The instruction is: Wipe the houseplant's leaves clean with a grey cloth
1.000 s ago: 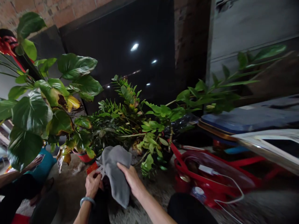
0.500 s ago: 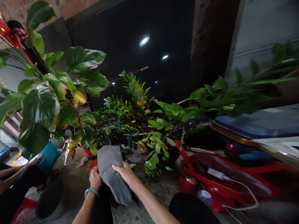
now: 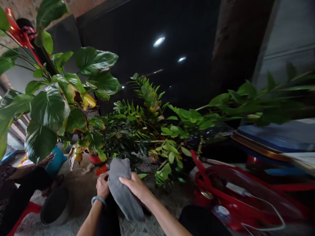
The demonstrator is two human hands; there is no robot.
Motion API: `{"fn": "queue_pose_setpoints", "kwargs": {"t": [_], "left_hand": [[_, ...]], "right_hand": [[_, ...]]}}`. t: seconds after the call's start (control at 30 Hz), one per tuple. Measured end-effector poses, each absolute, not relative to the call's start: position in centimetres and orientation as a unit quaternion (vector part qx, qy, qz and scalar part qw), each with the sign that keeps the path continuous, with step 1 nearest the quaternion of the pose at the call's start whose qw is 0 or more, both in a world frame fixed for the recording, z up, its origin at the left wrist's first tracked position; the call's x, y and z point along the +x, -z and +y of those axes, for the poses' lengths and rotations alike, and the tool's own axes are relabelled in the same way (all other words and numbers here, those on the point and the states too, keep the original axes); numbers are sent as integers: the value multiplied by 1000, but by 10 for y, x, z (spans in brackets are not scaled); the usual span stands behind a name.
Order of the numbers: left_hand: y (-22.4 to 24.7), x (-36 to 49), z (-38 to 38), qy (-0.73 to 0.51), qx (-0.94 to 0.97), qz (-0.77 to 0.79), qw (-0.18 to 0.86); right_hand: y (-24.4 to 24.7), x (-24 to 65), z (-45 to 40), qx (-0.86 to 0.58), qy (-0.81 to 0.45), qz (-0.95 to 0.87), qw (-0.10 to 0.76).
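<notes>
The right hand [image 3: 139, 189] has hold of a soft grey cloth [image 3: 124, 193], with its thumb flat on top and the other fingers out of sight under it. The left hand [image 3: 102, 186] is curled up at the left edge of the cloth. I can't tell if it is pinching the cloth or something behind it, as its fingertips are hidden. It has a pale bracelet [image 3: 98, 199] on its wrist

Right now, it looks like the cloth is being held and handled. The cloth is between the two hands, long and a bit bent, with its near end hanging down. It looks floppy, so any move of it would need the right thumb to press gently and the left hand to keep the edge steady

Just past the left hand is a small orange-red piece [image 3: 101, 170], and a red pot [image 3: 95, 159] is a bit farther off. Green plants [image 3: 145, 123] are on the far side. A red bag [image 3: 206, 182] is on the right, and a bucket [image 3: 64, 213] is on the near left
</notes>
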State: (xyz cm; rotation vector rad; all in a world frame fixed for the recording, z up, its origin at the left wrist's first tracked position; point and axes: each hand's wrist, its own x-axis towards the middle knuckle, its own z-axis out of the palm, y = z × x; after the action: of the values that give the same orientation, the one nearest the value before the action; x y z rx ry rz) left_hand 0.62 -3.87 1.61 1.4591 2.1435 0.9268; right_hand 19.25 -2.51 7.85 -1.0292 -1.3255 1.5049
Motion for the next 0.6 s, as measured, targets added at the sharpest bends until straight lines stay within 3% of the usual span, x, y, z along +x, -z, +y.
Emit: {"fn": "queue_pose_setpoints", "kwargs": {"t": [0.1, 0.23, 0.33, 0.47, 0.6], "left_hand": [[-17, 6, -41, -327, 522, 764, 192], [-17, 7, -42, -329, 505, 773, 198], [-19, 8, -43, -333, 489, 783, 193], [-22, 9, -42, -323, 491, 785, 196], [-21, 11, -42, -304, 495, 790, 195]], "right_hand": [[-95, 208, -29, -394, -590, -568, 418], [-132, 223, 8, -439, -528, -510, 517], [-117, 228, 22, -510, -515, -415, 550], [-68, 225, -13, -569, -528, -373, 509], [-85, 206, -40, -502, -545, -461, 488]]}}
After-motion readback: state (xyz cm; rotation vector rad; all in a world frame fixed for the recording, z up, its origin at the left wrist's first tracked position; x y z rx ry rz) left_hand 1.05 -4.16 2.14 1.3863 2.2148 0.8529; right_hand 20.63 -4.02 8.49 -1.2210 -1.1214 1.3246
